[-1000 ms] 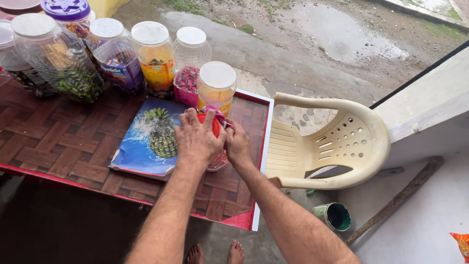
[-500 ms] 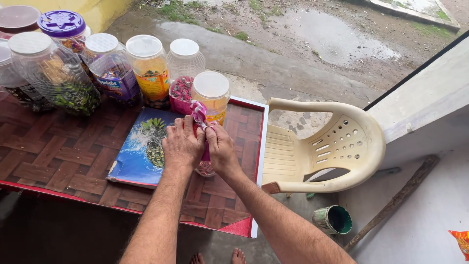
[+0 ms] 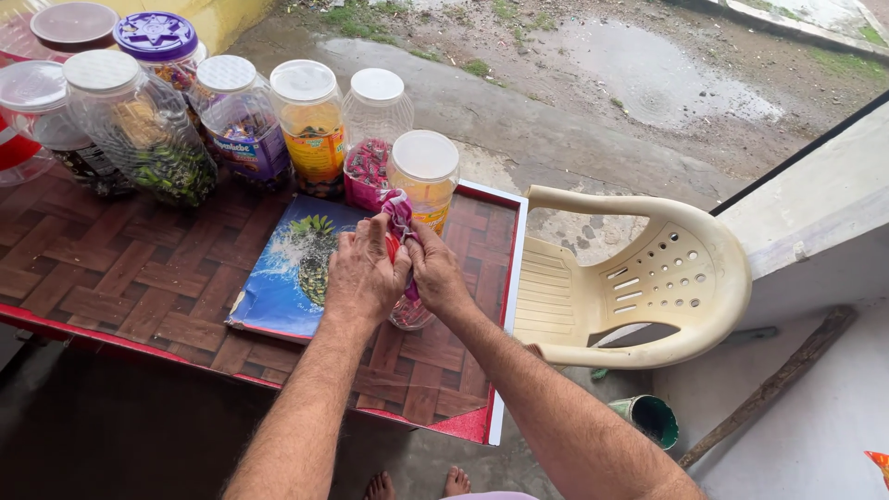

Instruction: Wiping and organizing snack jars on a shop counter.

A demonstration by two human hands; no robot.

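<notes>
Head view shows our left hand (image 3: pixel 363 274) and right hand (image 3: pixel 435 270) close together over a small jar (image 3: pixel 410 313) that stands on the worktop (image 3: pixel 120 278). Fingers of both hands are pressed together and pinch a pink and red wrapper (image 3: pixel 400 215) above the jar mouth. Just beside our left hand lies a blue picture card (image 3: pixel 282 273) with a pineapple on it. Behind our hands stands a row of plastic jars (image 3: pixel 310 120) with white lids, filled with sweets. Right of the worktop stands a cream plastic chair (image 3: pixel 648 278), and near its leg a green cup (image 3: pixel 653 418) lies on the floor.
</notes>
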